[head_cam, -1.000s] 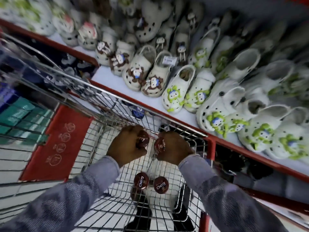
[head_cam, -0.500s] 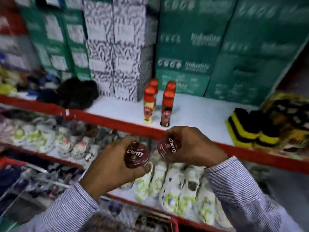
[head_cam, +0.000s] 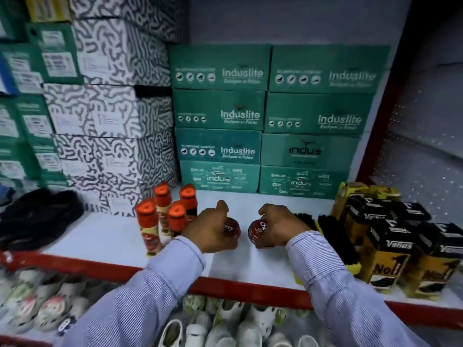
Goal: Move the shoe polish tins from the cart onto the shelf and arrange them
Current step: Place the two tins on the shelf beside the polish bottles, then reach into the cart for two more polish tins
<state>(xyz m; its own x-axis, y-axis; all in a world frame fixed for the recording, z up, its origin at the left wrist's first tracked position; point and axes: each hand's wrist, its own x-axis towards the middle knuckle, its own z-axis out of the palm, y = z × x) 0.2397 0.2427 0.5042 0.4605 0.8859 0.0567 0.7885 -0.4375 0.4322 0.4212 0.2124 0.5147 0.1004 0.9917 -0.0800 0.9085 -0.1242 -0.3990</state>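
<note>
Shoe shop, retail shelving bay. I'm facing a white shelf (head_cam: 105, 236) with red front edge. Stacked green Induslite shoe boxes (head_cam: 270, 116) centre frame, black-and-white patterned boxes (head_cam: 107, 113) upper left. Orange-capped polish bottles (head_cam: 165, 216) centre left, boxed Venus brushes (head_cam: 390, 246) at right. Rows of white clogs (head_cam: 225, 324) on the shelf below, bottom of frame.

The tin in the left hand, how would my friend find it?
Find the white shelf with the red edge. Beside the orange-capped bottles, the left hand grips a round dark-red tin. Its twin tin is nearer the black brushes.
</note>
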